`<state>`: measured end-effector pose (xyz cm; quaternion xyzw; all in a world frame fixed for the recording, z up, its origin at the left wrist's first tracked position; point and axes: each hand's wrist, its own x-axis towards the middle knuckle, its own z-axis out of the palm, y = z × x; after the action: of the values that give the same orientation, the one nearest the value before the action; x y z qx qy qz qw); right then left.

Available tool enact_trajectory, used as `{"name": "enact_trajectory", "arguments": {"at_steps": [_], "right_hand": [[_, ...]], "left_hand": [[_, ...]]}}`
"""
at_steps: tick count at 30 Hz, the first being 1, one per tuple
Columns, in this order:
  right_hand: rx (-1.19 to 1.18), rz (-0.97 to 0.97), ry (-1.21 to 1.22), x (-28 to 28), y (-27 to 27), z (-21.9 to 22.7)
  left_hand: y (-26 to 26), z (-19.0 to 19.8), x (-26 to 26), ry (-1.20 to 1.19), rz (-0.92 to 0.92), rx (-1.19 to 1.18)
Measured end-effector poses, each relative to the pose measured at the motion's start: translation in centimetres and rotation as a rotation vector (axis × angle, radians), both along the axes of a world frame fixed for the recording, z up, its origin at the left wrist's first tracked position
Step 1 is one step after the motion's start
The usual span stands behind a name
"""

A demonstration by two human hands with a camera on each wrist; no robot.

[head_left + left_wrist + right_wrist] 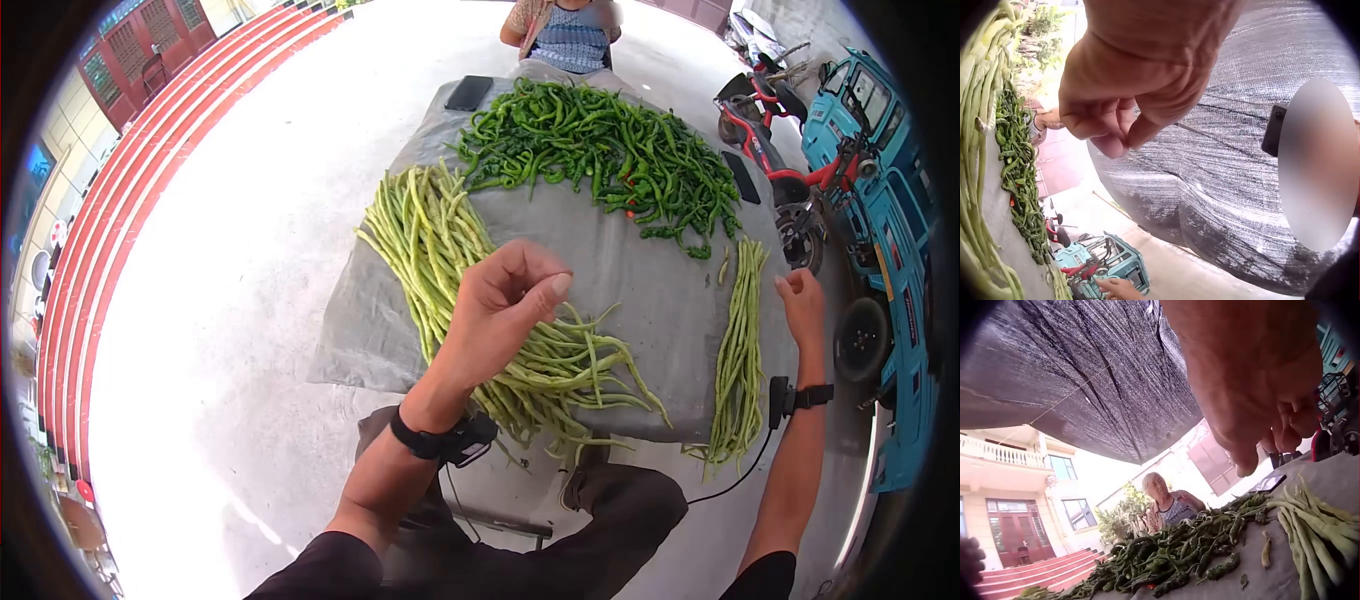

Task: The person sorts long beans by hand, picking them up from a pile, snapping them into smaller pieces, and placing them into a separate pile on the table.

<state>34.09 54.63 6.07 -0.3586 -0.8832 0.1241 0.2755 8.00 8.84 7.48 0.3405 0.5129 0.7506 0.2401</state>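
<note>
My left hand (500, 315) is raised over the large bundle of long green beans (430, 230), fingers curled in and thumb tip close to them. The left wrist view shows this hand (1135, 87) with nothing visible between the fingertips. Past the table's right edge, my right hand (803, 308) hovers beside the smaller bean bundle (740, 350). Its fingers hang loosely bent in the right wrist view, the hand (1260, 381) above the beans (1319, 544) and touching nothing. A broad pile of green peppers (600, 150) covers the table's far side.
The grey cloth (640, 290) covers the table. One phone (468, 93) lies at its back left, another (741, 177) at its right edge. A person (572, 40) sits across. Red bikes (765, 140) and a teal vehicle (890, 200) stand at right, red-edged steps (170, 130) at left.
</note>
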Motion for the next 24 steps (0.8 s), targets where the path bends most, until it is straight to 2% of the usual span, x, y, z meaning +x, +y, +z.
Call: {"name": "enact_trajectory", "arguments": {"at_steps": [2, 4, 6, 8, 10, 15, 17, 20, 23, 24], "right_hand": [[0.058, 0.17, 0.027, 2.5, -4.7, 1.6], [-0.079, 0.224, -0.037, 4.1, -13.7, 5.5], [-0.302, 0.261, -0.039, 6.0, -21.3, 7.0], [-0.373, 0.388, -0.05, 8.2, -27.4, 6.8], [-0.399, 0.495, -0.081, 10.4, -31.6, 4.8], [-0.036, 0.605, -0.139, 13.8, -35.8, -4.1], [0.069, 0.572, -0.117, 14.4, -36.8, -6.1], [0.09, 0.502, -0.059, 15.0, -37.2, -6.9], [0.006, 0.439, -0.042, 15.4, -36.5, -8.9], [0.053, 0.416, -0.044, 15.2, -36.4, -9.7]], "left_hand": [[-1.4, 0.7, -0.4, 0.019, 0.044, 0.038], [-3.1, 1.0, 0.2, 0.008, 0.116, 0.067], [-5.7, 0.6, 1.4, 0.032, 0.215, -0.004], [-9.0, -0.8, 3.1, 0.071, 0.273, -0.066], [-12.7, -2.8, 5.4, 0.073, 0.227, -0.137], [-17.7, -3.0, 7.8, -0.018, 0.208, -0.153], [-18.8, -1.1, 8.6, -0.029, 0.23, -0.167], [-20.0, 0.6, 9.8, -0.07, 0.254, -0.17], [-20.0, 1.5, 11.2, -0.131, 0.247, -0.127], [-19.7, 1.8, 11.7, -0.148, 0.248, -0.113]]}}
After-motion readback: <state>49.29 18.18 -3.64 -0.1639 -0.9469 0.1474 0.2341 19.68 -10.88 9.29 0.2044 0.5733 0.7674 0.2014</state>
